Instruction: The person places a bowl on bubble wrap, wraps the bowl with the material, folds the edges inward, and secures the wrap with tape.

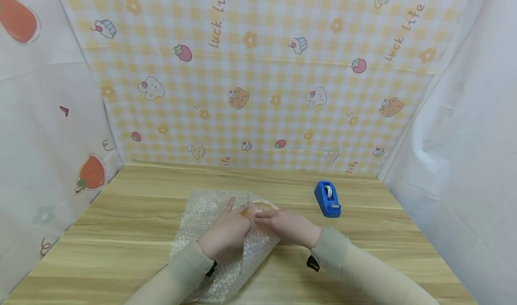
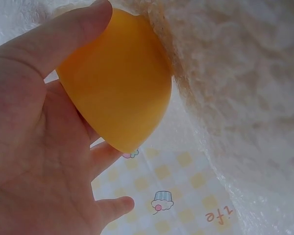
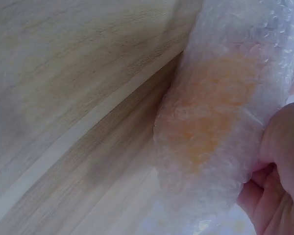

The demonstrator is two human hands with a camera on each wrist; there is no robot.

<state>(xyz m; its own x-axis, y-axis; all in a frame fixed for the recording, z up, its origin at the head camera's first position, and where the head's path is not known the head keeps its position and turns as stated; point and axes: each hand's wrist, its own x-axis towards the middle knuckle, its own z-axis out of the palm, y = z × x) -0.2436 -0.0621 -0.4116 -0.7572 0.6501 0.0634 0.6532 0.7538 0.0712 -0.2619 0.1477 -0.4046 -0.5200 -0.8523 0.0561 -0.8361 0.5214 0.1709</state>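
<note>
A sheet of bubble wrap [image 1: 202, 215] lies on the table, its right part folded over a smooth, rounded yellow object [image 2: 120, 83] that looks like a bowl. My left hand [image 1: 228, 231] holds this yellow object, with the thumb across its near face and fingers behind it in the left wrist view. On the right, my right hand [image 1: 291, 226] grips the folded bubble wrap at its edge. Through the layer of wrap [image 3: 171, 147], the yellow shows blurred in the right wrist view. Most of the object is hidden under the wrap.
A blue tape dispenser [image 1: 328, 199] with a roll of tape stands at the back right of the wooden table [image 1: 363, 260]. Behind the table hangs a yellow checked cloth [image 1: 258, 80], and white cloths [image 1: 456, 170] hang at the sides.
</note>
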